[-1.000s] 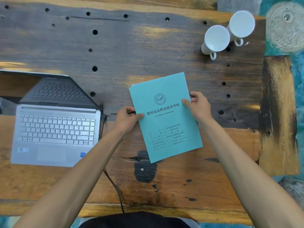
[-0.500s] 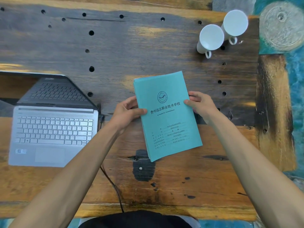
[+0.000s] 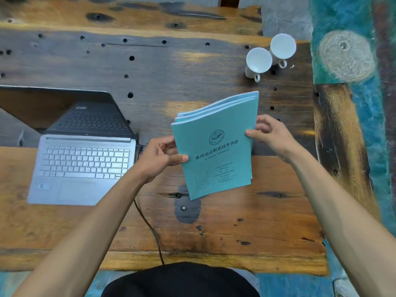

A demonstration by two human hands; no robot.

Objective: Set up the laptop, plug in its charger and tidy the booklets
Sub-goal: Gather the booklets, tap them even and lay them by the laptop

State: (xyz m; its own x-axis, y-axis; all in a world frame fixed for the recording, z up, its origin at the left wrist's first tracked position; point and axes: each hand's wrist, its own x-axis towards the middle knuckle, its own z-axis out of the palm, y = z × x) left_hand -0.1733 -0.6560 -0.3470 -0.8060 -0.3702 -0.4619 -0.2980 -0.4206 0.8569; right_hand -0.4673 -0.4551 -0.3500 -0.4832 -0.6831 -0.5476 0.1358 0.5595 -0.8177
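Silver and open, the laptop (image 3: 82,166) is sitting at the 9 o'clock side of the wooden tabletop (image 3: 214,230), its dark screen tilting back and mirroring the keys. Running from the laptop's right edge, a black charger cable (image 3: 147,226) is trailing toward 6 o'clock and dropping over the near rim of the tabletop. Just right of the laptop, the left hand (image 3: 159,158) is pinching the left edge of the teal booklets (image 3: 216,146), thumb lying on the front cover and fingers curling behind, so this grip is closing on paper. The booklets are sitting near the centre of the view, slightly toward 3 o'clock, as a small stack whose top edges are fanning apart; whether the bottom corner is touching the wood I cannot tell. At the stack's right edge the right hand (image 3: 271,135) is holding it as well, thumb pressing on the cover, fingers curling round the back, that grip likewise closing on the stack. Up at about 1 o'clock, two white cups (image 3: 271,56) are standing side by side, touching or nearly so, their handles pointing toward the near edge.
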